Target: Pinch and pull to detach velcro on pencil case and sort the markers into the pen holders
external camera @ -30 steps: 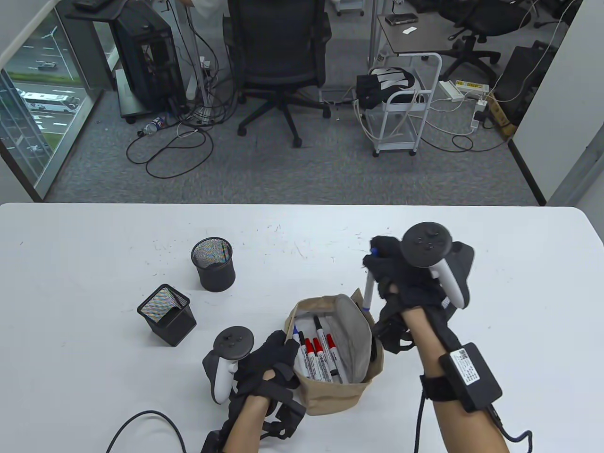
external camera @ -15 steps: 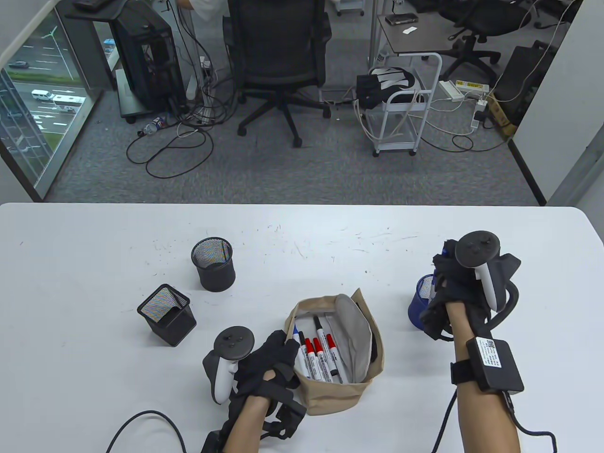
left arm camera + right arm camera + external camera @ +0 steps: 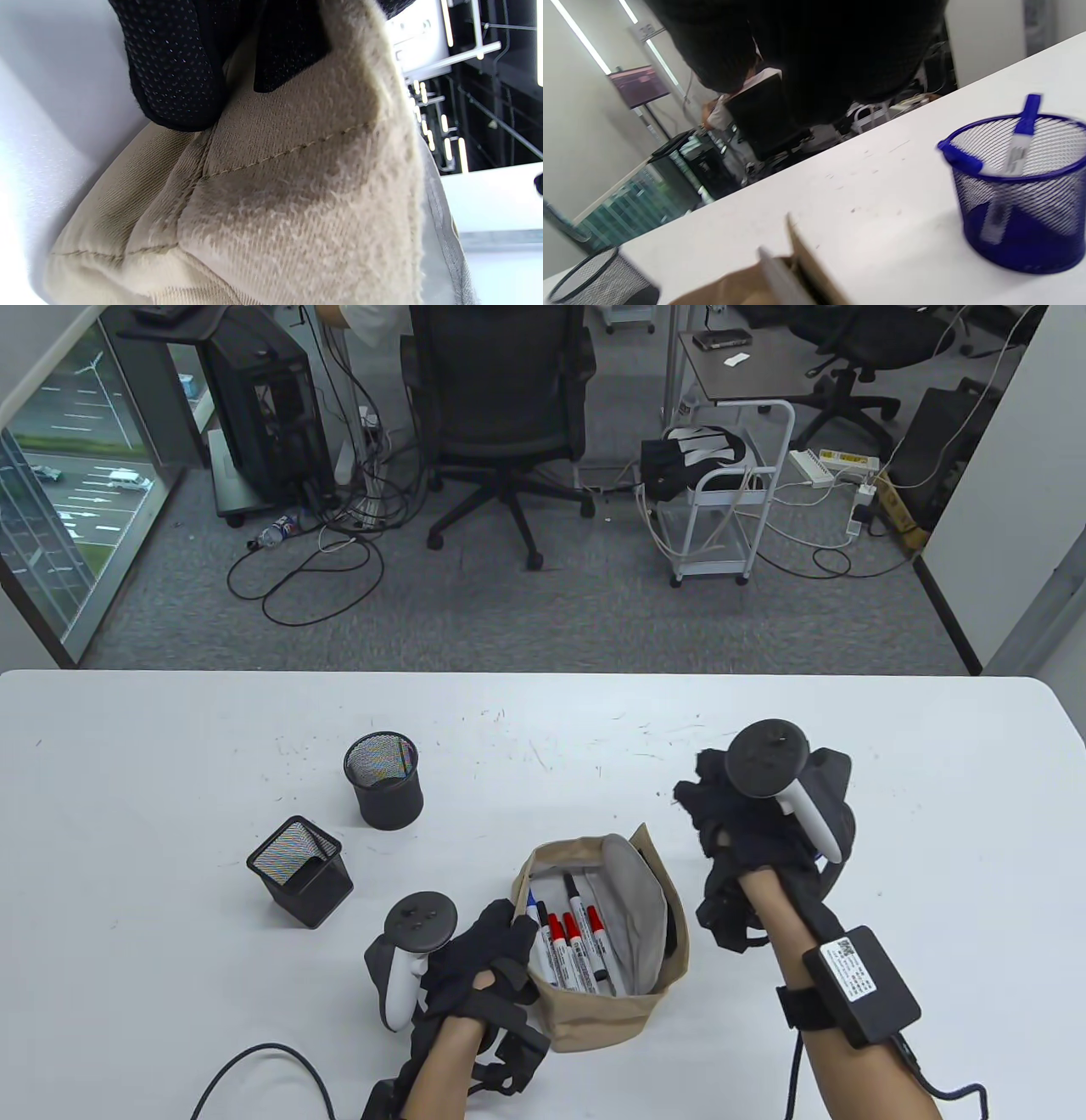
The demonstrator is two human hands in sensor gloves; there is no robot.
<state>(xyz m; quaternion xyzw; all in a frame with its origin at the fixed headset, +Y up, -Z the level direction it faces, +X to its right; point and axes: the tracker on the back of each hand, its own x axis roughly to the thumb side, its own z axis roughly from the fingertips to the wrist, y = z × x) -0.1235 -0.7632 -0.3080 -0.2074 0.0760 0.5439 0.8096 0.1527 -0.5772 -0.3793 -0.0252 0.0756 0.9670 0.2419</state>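
Note:
The beige pencil case [image 3: 602, 1005] stands open on the table near the front edge. Inside it lie several markers, among them a red-capped marker [image 3: 577, 937], a black-capped marker [image 3: 574, 891] and a blue-capped marker [image 3: 532, 902]. My left hand [image 3: 509, 929] grips the case's left rim; its fingers [image 3: 182, 63] pinch the fabric [image 3: 297, 190]. My right hand [image 3: 700, 806] hovers right of the case with loosely curled fingers that hold nothing. A blue mesh holder [image 3: 1018, 190] with two blue markers [image 3: 1020, 135] stands under that hand, almost hidden in the table view.
A round black mesh holder [image 3: 383, 780] and a square black mesh holder [image 3: 299, 872] stand left of the case. A black cable [image 3: 254, 1060] loops at the front left. Beyond the table's far edge are an office chair [image 3: 501, 407] and a white cart [image 3: 730, 517].
My right hand carried a blue marker right to the blue holder, left it there, and has come back left toward the case without it. The left hand has not moved.

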